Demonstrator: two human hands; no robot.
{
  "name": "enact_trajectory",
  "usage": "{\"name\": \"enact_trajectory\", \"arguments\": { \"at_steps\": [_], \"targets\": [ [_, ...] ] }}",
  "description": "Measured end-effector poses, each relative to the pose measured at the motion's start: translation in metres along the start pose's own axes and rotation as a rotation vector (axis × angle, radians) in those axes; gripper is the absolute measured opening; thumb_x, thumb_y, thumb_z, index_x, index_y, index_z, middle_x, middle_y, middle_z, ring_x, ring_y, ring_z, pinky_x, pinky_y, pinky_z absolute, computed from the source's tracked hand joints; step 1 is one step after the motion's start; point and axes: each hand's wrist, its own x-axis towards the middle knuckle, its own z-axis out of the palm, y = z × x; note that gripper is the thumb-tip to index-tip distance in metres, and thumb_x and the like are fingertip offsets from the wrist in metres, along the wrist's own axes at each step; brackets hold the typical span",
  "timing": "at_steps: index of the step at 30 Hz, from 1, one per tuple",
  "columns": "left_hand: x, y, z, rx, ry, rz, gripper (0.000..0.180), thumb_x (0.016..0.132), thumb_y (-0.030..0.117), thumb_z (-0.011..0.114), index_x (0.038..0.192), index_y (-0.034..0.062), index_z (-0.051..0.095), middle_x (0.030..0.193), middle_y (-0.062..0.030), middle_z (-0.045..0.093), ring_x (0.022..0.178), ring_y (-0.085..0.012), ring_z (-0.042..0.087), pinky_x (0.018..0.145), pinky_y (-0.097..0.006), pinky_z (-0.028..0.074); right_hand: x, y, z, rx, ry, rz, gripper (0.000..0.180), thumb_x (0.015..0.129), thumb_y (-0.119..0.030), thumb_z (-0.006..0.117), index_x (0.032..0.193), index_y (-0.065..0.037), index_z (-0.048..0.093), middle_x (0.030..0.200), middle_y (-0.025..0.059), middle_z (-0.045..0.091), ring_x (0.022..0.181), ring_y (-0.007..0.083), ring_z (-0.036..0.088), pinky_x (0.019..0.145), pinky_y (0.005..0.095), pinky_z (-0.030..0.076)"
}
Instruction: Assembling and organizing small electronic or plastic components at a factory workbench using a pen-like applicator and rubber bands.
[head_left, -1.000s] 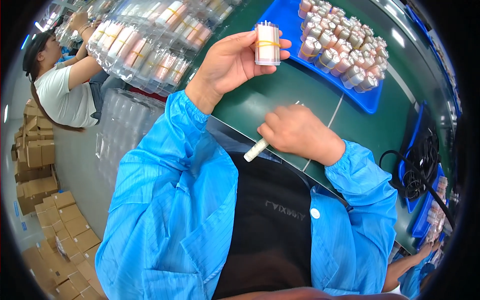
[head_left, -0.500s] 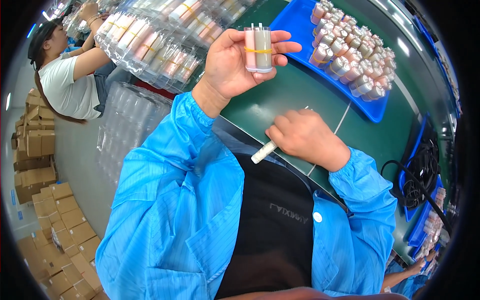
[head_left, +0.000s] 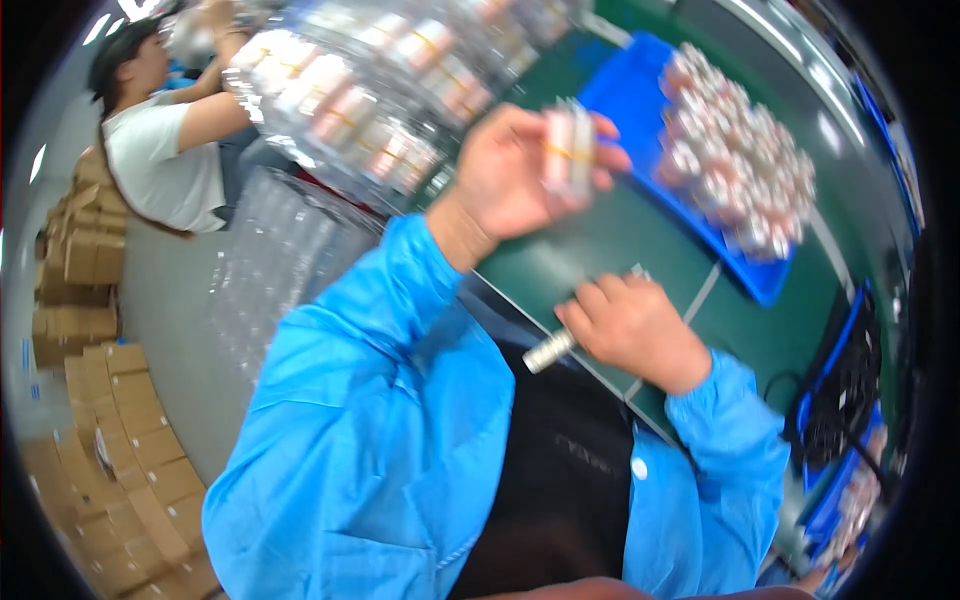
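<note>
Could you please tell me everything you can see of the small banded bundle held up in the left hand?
The bundle is a small cluster of pale, roughly cylindrical pieces standing side by side, bound around the middle by a thin yellow band. It looks whitish-pink with lighter tips at the top, though motion blur hides finer detail. It is upright, raised above the green table, just left of the blue tray. The left hand pinches it, fingers on its right side and thumb beneath; nothing else touches it.

Brown cardboard boxes [head_left: 95, 400] stacked at left; clear plastic packs [head_left: 370, 80] piled above.
</note>
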Motion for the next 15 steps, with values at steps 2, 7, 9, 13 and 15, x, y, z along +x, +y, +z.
{"name": "enact_trajectory", "arguments": {
  "at_steps": [2,7,9,13,15],
  "targets": [
    [-0.008,0.003,0.003,0.132,-0.100,-0.006,0.059,0.095,0.036,0.052,0.139,-0.0037,0.051,0.129,-0.0255,0.061,0.108,-0.0298,0.065,0.080,-0.038,0.056,0.001,-0.003,-0.003,-0.024,0.004,0.017,0.028,0.084,-0.021,0.073,0.069,-0.012,0.051,0.067,0.0022,0.046,0.062,0.0189,0.055,0.050,0.0338,0.044],
    [-0.079,0.039,0.093,1.346,0.289,0.653,0.043,0.090,0.018,0.073,0.127,0.0002,0.059,0.122,-0.0139,0.066,0.104,-0.0193,0.066,0.084,-0.032,0.055,0.002,-0.006,-0.007,-0.029,0.022,0.006,0.030,0.084,-0.021,0.073,0.067,-0.011,0.050,0.065,0.0024,0.045,0.060,0.0185,0.054,0.049,0.0342,0.043],
    [-0.095,0.069,0.091,1.572,0.526,1.120,0.041,0.087,0.014,0.080,0.122,0.0017,0.063,0.121,-0.0083,0.067,0.100,-0.0147,0.066,0.084,-0.030,0.054,0.005,-0.005,-0.008,-0.027,0.028,0.002,0.031,0.084,-0.020,0.073,0.066,-0.011,0.050,0.064,0.0024,0.044,0.060,0.0184,0.053,0.049,0.0345,0.043],
    [-0.096,0.175,0.100,1.587,0.723,1.183,0.029,0.087,0.012,0.079,0.108,0.0008,0.063,0.094,-0.0059,0.069,0.084,-0.0110,0.065,0.073,-0.025,0.052,0.007,-0.005,-0.008,-0.030,0.011,0.024,0.031,0.085,-0.021,0.073,0.066,-0.011,0.051,0.065,0.0021,0.045,0.060,0.0186,0.053,0.049,0.0350,0.043],
    [-0.097,0.223,0.090,1.768,0.736,1.093,0.026,0.088,0.014,0.079,0.104,0.0012,0.064,0.089,-0.0054,0.068,0.081,-0.0099,0.064,0.070,-0.025,0.052,0.009,-0.005,-0.009,-0.035,0.014,0.019,0.031,0.085,-0.021,0.073,0.067,-0.011,0.051,0.065,0.0021,0.045,0.060,0.0185,0.053,0.049,0.0351,0.043]
  ]
}}
